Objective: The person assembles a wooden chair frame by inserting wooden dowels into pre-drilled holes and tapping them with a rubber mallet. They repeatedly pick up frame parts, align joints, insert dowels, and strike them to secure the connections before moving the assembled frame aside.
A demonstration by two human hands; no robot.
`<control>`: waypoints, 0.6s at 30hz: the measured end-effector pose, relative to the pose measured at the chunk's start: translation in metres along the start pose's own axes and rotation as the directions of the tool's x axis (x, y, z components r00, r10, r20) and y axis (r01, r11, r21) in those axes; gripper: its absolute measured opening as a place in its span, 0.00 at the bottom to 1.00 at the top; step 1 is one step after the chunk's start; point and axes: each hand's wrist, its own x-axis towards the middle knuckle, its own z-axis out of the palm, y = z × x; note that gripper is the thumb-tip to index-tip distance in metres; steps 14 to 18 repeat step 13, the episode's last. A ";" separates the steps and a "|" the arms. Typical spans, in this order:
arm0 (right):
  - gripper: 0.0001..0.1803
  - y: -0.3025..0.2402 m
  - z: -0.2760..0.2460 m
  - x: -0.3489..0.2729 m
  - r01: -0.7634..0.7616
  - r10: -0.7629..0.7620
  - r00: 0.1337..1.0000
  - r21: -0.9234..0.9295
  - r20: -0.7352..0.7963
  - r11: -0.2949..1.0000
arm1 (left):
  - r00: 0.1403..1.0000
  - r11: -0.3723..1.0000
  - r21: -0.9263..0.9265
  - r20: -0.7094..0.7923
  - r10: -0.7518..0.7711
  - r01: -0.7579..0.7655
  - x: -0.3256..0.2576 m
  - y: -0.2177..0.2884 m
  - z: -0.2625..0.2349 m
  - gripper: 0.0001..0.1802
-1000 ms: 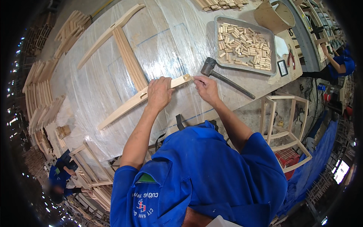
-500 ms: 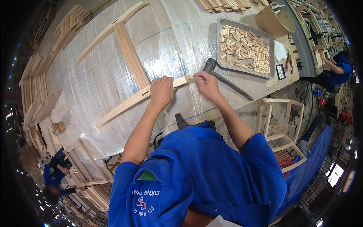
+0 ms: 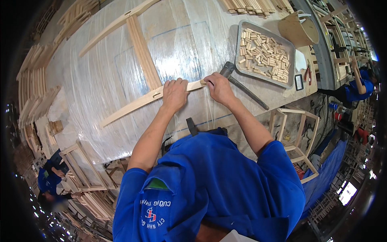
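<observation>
A pale wooden frame lies on the plastic-covered table, made of a near curved leg, a crossbar and a far curved leg. My left hand is wrapped over the near leg, right of its slotted hole, gripping it. At that leg's right end, my right hand pinches a short wooden dowel against the wood. My fingers partly hide the dowel, so I cannot tell how deep it sits. Just beyond the right hand lies a black-headed mallet.
A grey tray of wooden dowels stands at the right, beside a tan bucket, pliers and a small dark device. Stacked wooden parts line the left. Co-workers work at both sides.
My right fingers have shifted onto the dowel at the leg's end, which they now cover more. My left hand keeps its grip. The whole view has shifted slightly.
</observation>
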 end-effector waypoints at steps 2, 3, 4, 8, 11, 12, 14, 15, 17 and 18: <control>0.06 -0.003 -0.001 0.001 0.018 -0.018 1.000 -0.008 0.024 1.000 | 1.000 1.000 0.009 -0.004 -0.004 0.004 -0.001 -0.002 0.003 0.13; 0.06 -0.003 0.001 0.001 0.025 -0.024 0.999 -0.005 0.036 1.000 | 1.000 1.000 0.010 -0.001 -0.002 0.002 0.000 -0.002 0.003 0.12; 0.06 -0.003 0.003 0.002 0.031 -0.031 0.998 -0.003 0.047 1.000 | 1.000 1.000 0.011 0.002 -0.001 0.001 0.000 -0.002 0.003 0.12; 0.06 -0.002 0.009 0.002 0.026 -0.025 0.999 -0.009 0.039 1.000 | 1.000 1.000 0.008 0.020 -0.001 0.000 0.001 -0.002 0.004 0.14; 0.05 0.007 0.015 0.002 -0.001 0.001 1.000 -0.006 -0.013 1.000 | 0.997 1.000 0.023 0.074 -0.011 0.009 0.001 -0.002 0.003 0.17; 0.05 0.009 0.016 0.002 -0.017 0.017 1.000 -0.001 -0.013 1.000 | 0.996 0.999 0.030 0.091 -0.018 0.015 0.002 -0.002 0.003 0.18; 0.05 0.011 0.018 0.002 -0.034 0.034 0.999 0.005 -0.012 0.999 | 0.994 0.999 0.037 0.107 -0.025 0.021 0.003 -0.002 0.003 0.18; 0.05 0.011 0.018 0.002 -0.034 0.034 0.999 0.005 -0.012 0.999 | 0.994 0.999 0.037 0.107 -0.025 0.021 0.003 -0.002 0.003 0.18; 0.05 0.011 0.018 0.002 -0.034 0.034 0.999 0.005 -0.012 0.999 | 0.994 0.999 0.037 0.107 -0.025 0.021 0.003 -0.002 0.003 0.18; 0.05 0.011 0.018 0.002 -0.034 0.034 0.999 0.005 -0.012 0.999 | 0.994 0.999 0.037 0.107 -0.025 0.021 0.003 -0.002 0.003 0.18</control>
